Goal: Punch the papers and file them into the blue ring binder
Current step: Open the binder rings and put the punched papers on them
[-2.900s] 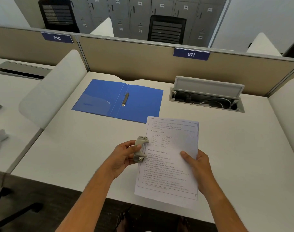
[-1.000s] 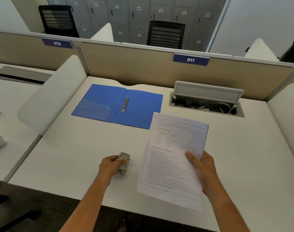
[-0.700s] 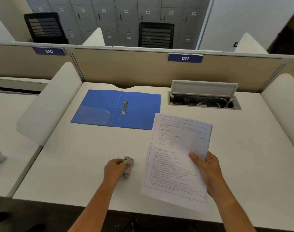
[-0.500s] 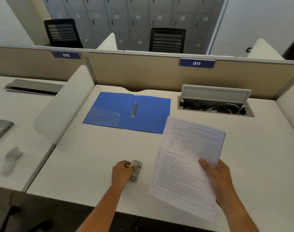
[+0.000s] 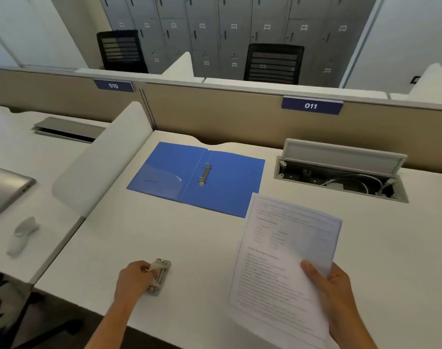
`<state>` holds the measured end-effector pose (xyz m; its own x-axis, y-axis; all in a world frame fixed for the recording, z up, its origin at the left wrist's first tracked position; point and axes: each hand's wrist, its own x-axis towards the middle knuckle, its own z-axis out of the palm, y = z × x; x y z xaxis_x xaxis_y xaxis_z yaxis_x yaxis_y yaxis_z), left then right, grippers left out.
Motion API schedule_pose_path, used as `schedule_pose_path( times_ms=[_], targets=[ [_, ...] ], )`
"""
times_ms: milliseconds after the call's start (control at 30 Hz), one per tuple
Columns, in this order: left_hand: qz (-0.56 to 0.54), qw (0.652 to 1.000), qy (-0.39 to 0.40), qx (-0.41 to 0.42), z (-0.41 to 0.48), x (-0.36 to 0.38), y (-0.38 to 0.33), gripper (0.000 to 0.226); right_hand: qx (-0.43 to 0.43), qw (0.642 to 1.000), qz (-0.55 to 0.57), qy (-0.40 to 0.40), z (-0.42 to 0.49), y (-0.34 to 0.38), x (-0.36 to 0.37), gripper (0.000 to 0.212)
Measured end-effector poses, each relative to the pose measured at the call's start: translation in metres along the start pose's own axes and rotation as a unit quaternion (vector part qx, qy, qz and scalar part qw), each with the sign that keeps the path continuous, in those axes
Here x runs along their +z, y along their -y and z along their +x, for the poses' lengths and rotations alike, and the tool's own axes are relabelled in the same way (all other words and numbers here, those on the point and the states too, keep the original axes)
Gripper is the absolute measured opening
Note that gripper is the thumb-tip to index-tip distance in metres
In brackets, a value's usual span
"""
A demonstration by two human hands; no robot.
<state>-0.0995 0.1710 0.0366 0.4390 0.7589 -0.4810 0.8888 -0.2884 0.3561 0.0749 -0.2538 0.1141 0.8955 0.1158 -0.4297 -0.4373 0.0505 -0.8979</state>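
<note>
The blue ring binder (image 5: 222,180) lies open and flat at the back of the white desk (image 5: 194,238), its metal rings (image 5: 204,174) at the spine. My right hand (image 5: 333,288) holds a stack of printed papers (image 5: 285,250) by the lower right edge, lifted above the desk, the top corner just over the binder's near right corner. My left hand (image 5: 136,278) rests on the desk near the front edge, fingers wrapped on the small grey hole punch (image 5: 159,275), which sits on the desk surface.
An open cable tray (image 5: 340,177) with wires sits at the back right. A white divider (image 5: 99,162) bounds the desk on the left, a beige partition (image 5: 214,114) at the back. The neighbouring desk holds a grey laptop (image 5: 5,187) and a small white object (image 5: 20,235).
My left hand took the hole punch off the papers' left edge and set it down on the desk to the left. My right hand carried the papers slightly right.
</note>
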Motion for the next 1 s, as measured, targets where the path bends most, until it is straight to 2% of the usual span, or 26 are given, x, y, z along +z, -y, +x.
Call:
schedule_pose_path(
  times_ms=[67,133,200,233,300,367,467,533,633,733,867,1000],
  targets=[
    [0.008,1.000,0.015,-0.023,0.011,-0.014,0.000,0.015,0.007,1.000,0.000,-0.014,0.007,0.000,0.002,0.013],
    [0.037,0.999,-0.009,-0.014,0.024,-0.027,-0.014,0.031,0.009,0.999,-0.003,-0.031,0.013,-0.004,0.005,0.011],
    [0.049,0.997,-0.041,0.043,0.042,-0.039,-0.050,0.037,0.017,0.998,-0.005,-0.056,0.021,-0.012,0.009,0.015],
    [0.021,0.996,-0.042,0.077,0.052,-0.041,-0.073,0.037,0.021,0.997,-0.002,-0.070,0.025,-0.015,0.011,0.016],
    [-0.059,0.990,-0.019,0.129,0.078,-0.040,-0.124,0.040,0.027,0.996,0.004,-0.090,0.031,-0.021,0.015,0.019],
    [-0.090,0.981,-0.003,0.170,0.108,-0.032,-0.171,0.049,0.032,0.994,0.000,-0.101,0.039,-0.028,0.020,0.021],
    [-0.055,0.971,-0.001,0.232,0.149,-0.018,-0.226,0.060,0.039,0.992,0.000,-0.117,0.049,-0.033,0.030,0.026],
    [-0.033,0.972,0.015,0.233,0.171,-0.009,-0.250,0.073,0.044,0.991,0.005,-0.125,0.054,-0.032,0.038,0.025],
    [0.024,0.974,0.038,0.224,0.187,0.009,-0.258,0.093,0.044,0.990,0.017,-0.136,0.061,-0.030,0.046,0.024],
    [0.088,0.967,0.013,0.238,0.186,0.029,-0.248,0.104,0.041,0.989,0.020,-0.139,0.067,-0.027,0.047,0.023],
    [0.124,0.958,-0.018,0.260,0.158,0.043,-0.235,0.094,0.021,0.992,0.020,-0.123,0.073,-0.022,0.045,0.021],
    [0.169,0.939,-0.035,0.296,0.108,0.063,-0.219,0.073,0.012,0.996,0.029,-0.088,0.075,-0.018,0.041,0.022]
  ],
)
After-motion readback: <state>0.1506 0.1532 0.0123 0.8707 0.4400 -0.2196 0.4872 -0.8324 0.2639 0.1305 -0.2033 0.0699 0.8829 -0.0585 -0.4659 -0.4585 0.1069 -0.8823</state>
